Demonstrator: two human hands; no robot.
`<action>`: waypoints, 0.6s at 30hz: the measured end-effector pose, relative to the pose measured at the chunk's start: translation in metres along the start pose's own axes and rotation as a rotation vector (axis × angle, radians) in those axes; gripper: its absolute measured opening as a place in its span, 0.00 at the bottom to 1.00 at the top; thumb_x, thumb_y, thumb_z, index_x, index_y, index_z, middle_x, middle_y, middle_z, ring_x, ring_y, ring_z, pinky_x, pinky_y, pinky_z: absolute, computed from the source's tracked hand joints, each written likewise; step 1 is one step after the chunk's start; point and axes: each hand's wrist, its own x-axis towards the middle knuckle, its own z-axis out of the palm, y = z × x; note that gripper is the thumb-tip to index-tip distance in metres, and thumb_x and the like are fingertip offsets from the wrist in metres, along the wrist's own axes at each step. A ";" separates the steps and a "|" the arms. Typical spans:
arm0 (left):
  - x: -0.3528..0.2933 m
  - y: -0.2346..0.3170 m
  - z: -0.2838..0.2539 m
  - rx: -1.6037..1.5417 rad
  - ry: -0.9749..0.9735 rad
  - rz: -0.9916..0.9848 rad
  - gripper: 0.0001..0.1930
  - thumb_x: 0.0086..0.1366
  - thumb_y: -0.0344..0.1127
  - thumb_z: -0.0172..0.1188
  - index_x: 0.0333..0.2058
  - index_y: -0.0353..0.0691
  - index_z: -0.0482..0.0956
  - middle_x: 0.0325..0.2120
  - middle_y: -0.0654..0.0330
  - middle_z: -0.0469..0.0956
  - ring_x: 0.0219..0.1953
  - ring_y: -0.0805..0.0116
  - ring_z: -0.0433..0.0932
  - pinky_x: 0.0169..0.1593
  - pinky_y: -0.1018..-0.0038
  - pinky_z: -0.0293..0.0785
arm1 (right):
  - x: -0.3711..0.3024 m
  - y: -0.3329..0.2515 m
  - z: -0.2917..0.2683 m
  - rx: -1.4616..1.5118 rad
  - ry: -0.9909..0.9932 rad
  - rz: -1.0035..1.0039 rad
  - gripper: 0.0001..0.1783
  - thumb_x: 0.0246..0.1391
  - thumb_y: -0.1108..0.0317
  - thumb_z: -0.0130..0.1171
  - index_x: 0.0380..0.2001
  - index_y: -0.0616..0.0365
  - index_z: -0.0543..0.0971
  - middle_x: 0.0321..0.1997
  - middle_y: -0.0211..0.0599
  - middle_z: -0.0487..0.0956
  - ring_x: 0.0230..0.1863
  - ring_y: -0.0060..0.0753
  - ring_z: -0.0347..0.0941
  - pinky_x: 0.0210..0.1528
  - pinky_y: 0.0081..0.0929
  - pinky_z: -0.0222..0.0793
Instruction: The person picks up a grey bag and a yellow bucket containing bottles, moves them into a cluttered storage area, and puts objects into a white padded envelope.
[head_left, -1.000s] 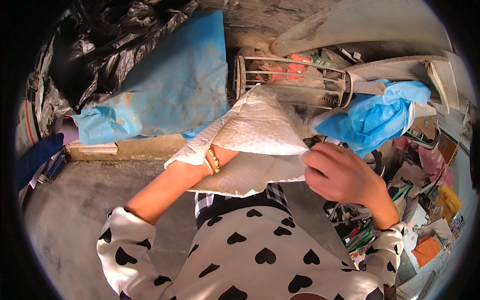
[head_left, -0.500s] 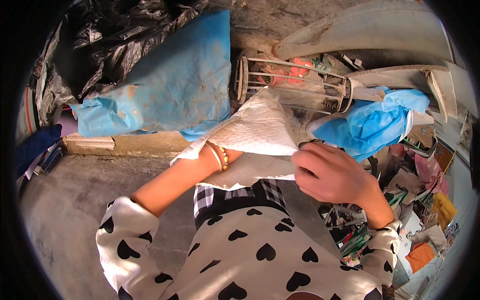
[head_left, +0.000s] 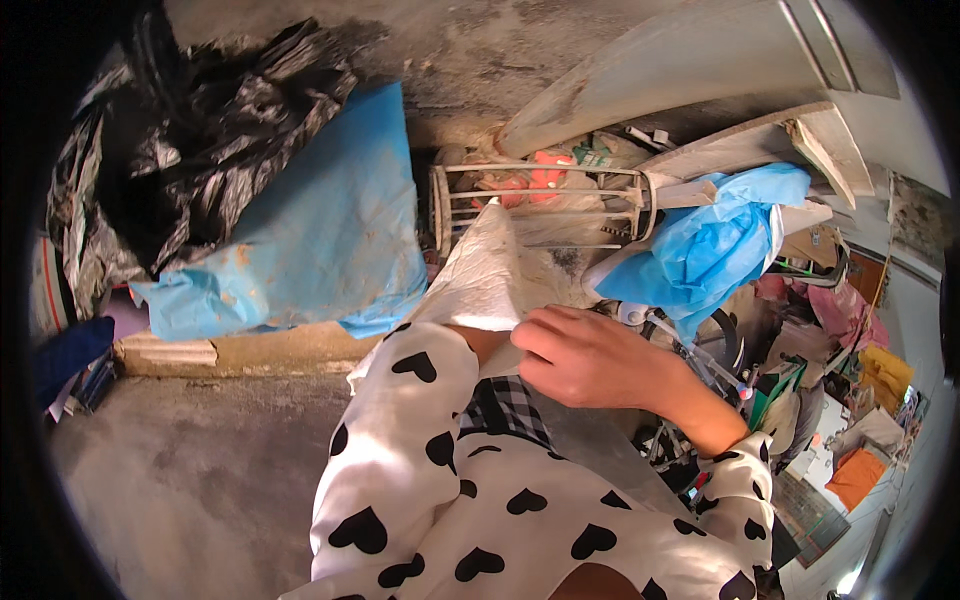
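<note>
A white quilted sheet (head_left: 473, 275), creased and peaked like a cone, hangs in front of my body. My left hand is hidden by this sheet; only a strip of bare forearm (head_left: 482, 344) shows beyond the heart-print sleeve. Against the sheet's right lower edge, my right hand (head_left: 580, 357) is closed, its fingers curled on that edge. I cannot tell whether the cloth is one folded layer or a bag. Just beyond its tip stands a metal rack (head_left: 540, 195) with red items behind its bars.
At left, a blue sheet (head_left: 330, 220) lies beside a crumpled black plastic bag (head_left: 210, 170). A bunched blue cloth (head_left: 720, 235) rests right of the rack, near curved boards (head_left: 770, 150). Mixed clutter with an orange cloth (head_left: 856, 478) fills the right side above grey floor (head_left: 200, 460).
My left arm has swung up and right, its sleeve now covering the bracelets and part of the sheet. My right hand and the sheet sit further left in the picture; the view has shifted.
</note>
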 end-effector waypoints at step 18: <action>-0.021 -0.007 -0.027 -0.359 -0.069 -0.154 0.12 0.57 0.31 0.54 0.41 0.39 0.72 0.30 0.60 0.76 0.31 0.71 0.74 0.38 0.75 0.72 | -0.025 0.015 0.000 0.131 0.086 0.110 0.09 0.34 0.75 0.56 0.16 0.62 0.65 0.29 0.37 0.63 0.31 0.36 0.65 0.32 0.28 0.65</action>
